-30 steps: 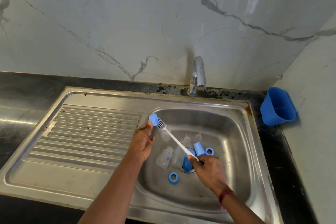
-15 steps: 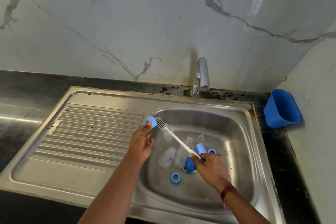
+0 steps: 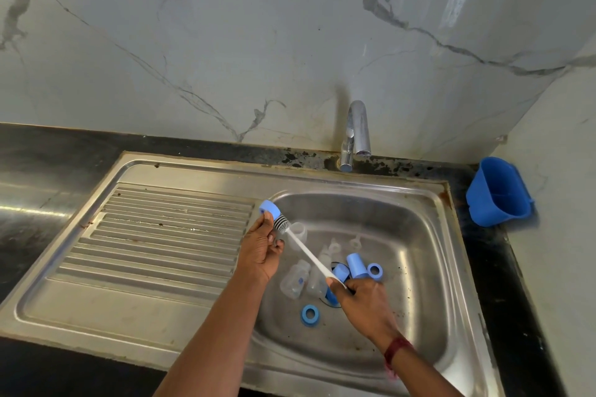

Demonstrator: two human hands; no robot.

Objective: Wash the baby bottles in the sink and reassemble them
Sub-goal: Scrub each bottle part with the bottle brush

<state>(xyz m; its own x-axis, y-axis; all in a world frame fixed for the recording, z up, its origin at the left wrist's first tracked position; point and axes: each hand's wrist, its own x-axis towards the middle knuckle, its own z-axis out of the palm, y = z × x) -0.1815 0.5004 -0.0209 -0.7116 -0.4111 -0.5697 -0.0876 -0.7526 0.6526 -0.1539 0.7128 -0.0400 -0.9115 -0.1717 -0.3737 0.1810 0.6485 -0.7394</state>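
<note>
My left hand (image 3: 263, 248) pinches a small blue cap (image 3: 269, 209) above the left rim of the sink basin (image 3: 416, 235). My right hand (image 3: 361, 300) grips the white handle of a bottle brush (image 3: 306, 251), and its striped bristle head sits inside the cap. On the basin floor lie clear bottles (image 3: 295, 280), clear teats (image 3: 354, 240), a blue cap (image 3: 356, 264) and blue rings (image 3: 311, 315). One more blue ring (image 3: 375, 270) lies by the cap.
The chrome tap (image 3: 354, 135) stands behind the basin, with no water running. The ribbed draining board (image 3: 154, 235) stretches to the left. A blue plastic holder (image 3: 498, 192) sits on the black counter at the right wall.
The cap and brush head have shifted slightly left towards the draining board; both hands keep their hold. The camera has tilted a little.
</note>
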